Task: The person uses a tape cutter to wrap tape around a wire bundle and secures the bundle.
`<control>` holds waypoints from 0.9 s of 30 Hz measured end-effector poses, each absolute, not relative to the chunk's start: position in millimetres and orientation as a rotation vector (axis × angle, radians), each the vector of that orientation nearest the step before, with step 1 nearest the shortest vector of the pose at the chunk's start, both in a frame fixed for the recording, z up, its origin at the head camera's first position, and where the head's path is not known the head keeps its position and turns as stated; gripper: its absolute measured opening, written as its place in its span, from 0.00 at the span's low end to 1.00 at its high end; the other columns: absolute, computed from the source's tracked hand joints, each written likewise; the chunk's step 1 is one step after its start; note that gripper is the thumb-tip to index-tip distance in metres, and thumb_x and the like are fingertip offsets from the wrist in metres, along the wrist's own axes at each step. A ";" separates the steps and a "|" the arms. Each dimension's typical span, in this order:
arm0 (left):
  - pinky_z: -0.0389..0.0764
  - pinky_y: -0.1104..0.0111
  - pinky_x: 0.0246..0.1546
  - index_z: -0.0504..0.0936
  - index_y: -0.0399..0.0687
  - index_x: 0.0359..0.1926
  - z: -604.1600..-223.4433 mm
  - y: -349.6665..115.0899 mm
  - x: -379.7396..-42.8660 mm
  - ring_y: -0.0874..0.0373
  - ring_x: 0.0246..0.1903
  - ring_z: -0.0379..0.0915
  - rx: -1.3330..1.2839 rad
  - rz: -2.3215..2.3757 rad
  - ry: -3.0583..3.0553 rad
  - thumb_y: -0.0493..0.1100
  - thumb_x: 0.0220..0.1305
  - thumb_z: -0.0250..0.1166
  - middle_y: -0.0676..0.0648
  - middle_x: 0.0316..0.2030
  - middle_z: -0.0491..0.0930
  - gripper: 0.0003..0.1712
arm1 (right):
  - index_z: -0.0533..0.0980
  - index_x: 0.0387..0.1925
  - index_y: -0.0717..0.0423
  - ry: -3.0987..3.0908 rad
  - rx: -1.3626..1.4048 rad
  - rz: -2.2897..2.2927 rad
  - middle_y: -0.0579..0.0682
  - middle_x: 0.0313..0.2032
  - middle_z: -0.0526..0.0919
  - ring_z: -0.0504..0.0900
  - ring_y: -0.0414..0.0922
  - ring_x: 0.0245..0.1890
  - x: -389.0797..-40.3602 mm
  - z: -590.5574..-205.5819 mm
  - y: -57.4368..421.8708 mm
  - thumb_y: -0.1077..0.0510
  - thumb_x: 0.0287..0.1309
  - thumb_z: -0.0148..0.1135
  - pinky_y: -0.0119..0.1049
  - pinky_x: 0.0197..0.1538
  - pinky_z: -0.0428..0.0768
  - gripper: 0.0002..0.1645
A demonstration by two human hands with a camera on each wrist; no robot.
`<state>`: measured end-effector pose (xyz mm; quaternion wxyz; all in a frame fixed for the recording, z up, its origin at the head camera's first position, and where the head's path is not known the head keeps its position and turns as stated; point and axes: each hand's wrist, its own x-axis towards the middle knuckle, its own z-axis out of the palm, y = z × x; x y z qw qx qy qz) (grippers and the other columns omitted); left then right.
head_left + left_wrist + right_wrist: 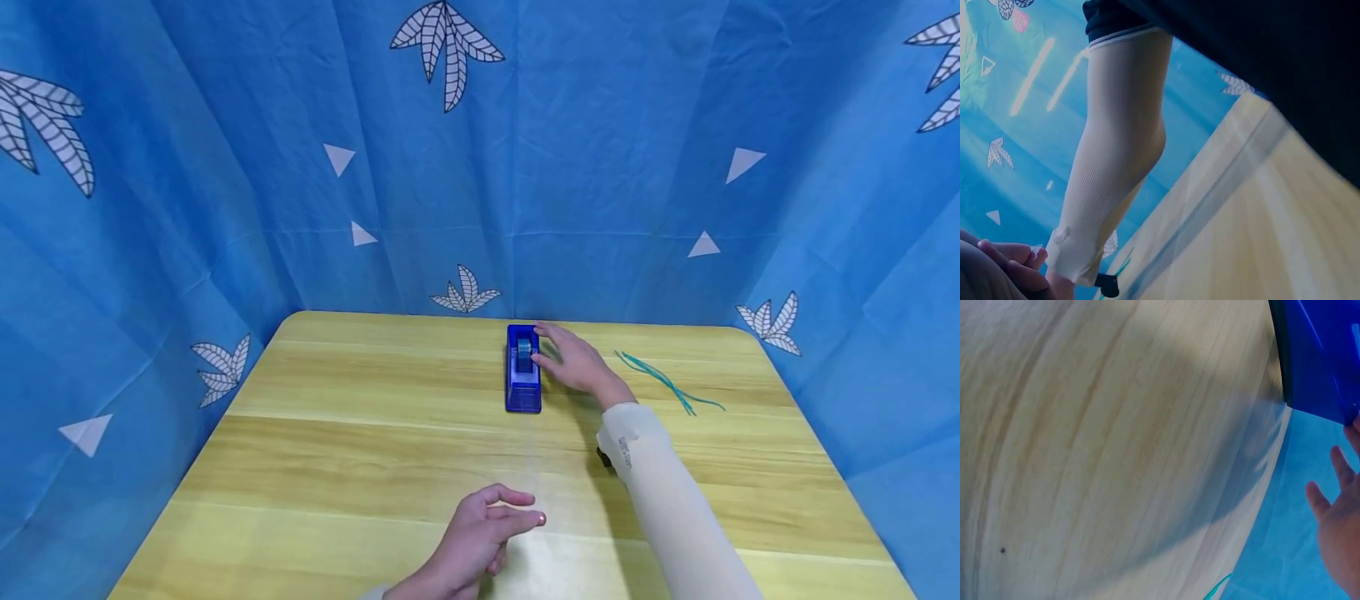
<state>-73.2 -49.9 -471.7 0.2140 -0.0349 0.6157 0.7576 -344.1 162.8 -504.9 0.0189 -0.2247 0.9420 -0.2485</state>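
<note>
A blue tape dispenser stands at the table's far edge with a roll of tape in it. My right hand is at its right side, fingers spread, the thumb by the roll and a fingertip at the far corner. In the right wrist view, straight fingers reach the lower corner of the dispenser. Nearer to me, my left hand hovers over the table with loosely bent fingers, the thumb and forefinger tips apart. A small whitish bit shows at its fingertips in the left wrist view.
Several thin teal strips lie crossed on the wooden table, right of my right hand. A blue patterned curtain hangs behind the table and along both sides. A small black object sits under the right cuff.
</note>
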 end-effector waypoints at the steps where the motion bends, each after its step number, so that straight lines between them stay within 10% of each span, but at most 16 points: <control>1: 0.58 0.79 0.11 0.80 0.35 0.51 -471.9 -50.1 -72.3 0.71 0.08 0.54 -0.084 2.094 1.701 0.39 0.63 0.73 0.45 0.37 0.90 0.19 | 0.59 0.79 0.51 2.923 -0.696 -0.768 0.54 0.81 0.56 0.55 0.59 0.80 -344.5 -504.8 163.1 0.39 0.76 0.53 0.61 0.78 0.56 0.40; 27: 0.63 0.79 0.12 0.78 0.37 0.50 -490.5 -67.6 -66.8 0.71 0.08 0.57 0.056 1.904 1.626 0.40 0.64 0.72 0.38 0.43 0.90 0.18 | 0.57 0.80 0.49 2.920 -0.679 -0.763 0.52 0.81 0.56 0.56 0.59 0.80 -345.9 -508.6 162.1 0.38 0.77 0.51 0.61 0.79 0.55 0.40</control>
